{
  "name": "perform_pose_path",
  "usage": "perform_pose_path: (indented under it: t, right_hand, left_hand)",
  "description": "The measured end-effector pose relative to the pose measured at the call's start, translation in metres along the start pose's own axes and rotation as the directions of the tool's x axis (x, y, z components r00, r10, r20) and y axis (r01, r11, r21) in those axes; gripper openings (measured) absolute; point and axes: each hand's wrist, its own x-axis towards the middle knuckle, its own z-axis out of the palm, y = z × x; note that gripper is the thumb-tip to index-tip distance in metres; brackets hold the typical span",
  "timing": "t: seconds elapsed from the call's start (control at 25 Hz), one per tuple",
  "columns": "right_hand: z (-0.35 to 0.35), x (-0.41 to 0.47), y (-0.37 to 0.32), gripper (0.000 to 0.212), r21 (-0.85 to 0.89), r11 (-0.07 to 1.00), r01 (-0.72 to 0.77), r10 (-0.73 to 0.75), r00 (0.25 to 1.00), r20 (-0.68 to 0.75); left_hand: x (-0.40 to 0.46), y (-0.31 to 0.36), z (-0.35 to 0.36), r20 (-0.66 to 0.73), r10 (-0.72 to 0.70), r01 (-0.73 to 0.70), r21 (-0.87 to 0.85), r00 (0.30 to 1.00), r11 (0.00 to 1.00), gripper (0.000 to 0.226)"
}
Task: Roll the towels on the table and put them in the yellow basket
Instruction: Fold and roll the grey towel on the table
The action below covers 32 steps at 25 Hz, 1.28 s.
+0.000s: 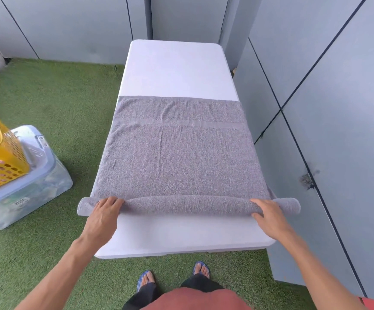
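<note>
The scene is lit evenly by soft, bright daylight; only faint shadows are cast. The white table (174, 70) is slightly washed out. Straight wall panel (338, 108) seams are bowed by wide-angle distortion, and fine detail is softened throughout.

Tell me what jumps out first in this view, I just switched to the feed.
A grey towel spread across the white table, its near edge rolled into a tube under the left hand and right hand. At far left, a yellow basket sits on a clear bin on green turf.
</note>
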Motion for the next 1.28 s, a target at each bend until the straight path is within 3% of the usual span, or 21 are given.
perform_pose_path:
  t: [0.12,0.2,0.28,0.36,0.44,0.56,0.84,1.04,1.08,1.16,1.24,1.28]
  right_hand:
    - [-0.013,0.014,-0.007,0.053,0.318,0.94,-0.126,0.131,0.991,0.007]
    - [-0.015,0.024,-0.016,0.043,0.416,0.905,-0.095,0.191,0.962,-0.197]
    - [-0.004,0.021,-0.022,0.024,0.263,0.964,-0.032,0.136,0.91,-0.391]
    - [0.02,0.006,-0.022,0.026,-0.01,0.999,-0.051,0.041,0.898,-0.437]
    - [0.037,-0.003,-0.017,0.042,-0.155,0.987,-0.046,-0.017,0.924,-0.382]
    - [0.026,0.02,-0.017,0.05,-0.123,0.992,-0.023,-0.004,0.977,-0.213]
    - [0.006,0.023,-0.016,0.041,-0.154,0.987,-0.04,0.026,0.996,-0.09]
    - [-0.008,0.018,-0.002,0.044,0.005,1.0,0.014,-0.015,0.997,0.079]
    - [-0.011,0.024,-0.004,0.045,0.07,0.998,0.003,-0.005,1.0,0.029]
    - [-0.01,0.028,-0.012,0.034,0.14,0.99,0.003,0.024,0.981,-0.194]
    - [0.001,0.019,-0.021,0.024,0.038,0.999,-0.025,0.038,0.921,-0.389]
    - [0.01,0.01,-0.023,0.028,-0.021,0.999,-0.033,0.021,0.909,-0.416]
  left_hand:
    - [0.028,-0.004,-0.014,0.159,-0.116,0.146,-0.193,0.98,0.97,0.04]
    - [0.042,0.001,-0.02,0.031,-0.217,0.216,-0.297,0.976,0.93,0.033]
    - [0.036,0.013,-0.02,-0.197,-0.224,0.21,-0.092,0.954,0.973,0.015]
    - [0.018,0.022,-0.008,-0.28,-0.117,0.133,0.04,0.953,0.99,0.019]
    - [0.003,0.023,0.007,-0.28,-0.025,0.048,0.076,0.96,0.996,0.043]
    - [0.012,0.014,0.011,-0.228,0.019,0.006,0.111,0.974,0.994,0.062]
    - [0.028,0.017,-0.005,-0.141,-0.05,0.067,0.118,0.989,0.991,0.034]
    - [0.022,0.001,-0.013,0.098,-0.086,0.089,-0.029,0.991,0.996,0.035]
    - [0.032,-0.001,-0.016,0.123,-0.099,0.109,-0.078,0.987,0.991,0.036]
    - [0.043,0.004,-0.022,-0.013,-0.148,0.145,-0.131,0.989,0.981,0.029]
    - [0.038,0.016,-0.021,-0.2,-0.131,0.134,0.003,0.971,0.991,0.015]
    - [0.03,0.021,-0.016,-0.233,-0.092,0.104,0.042,0.968,0.994,0.014]
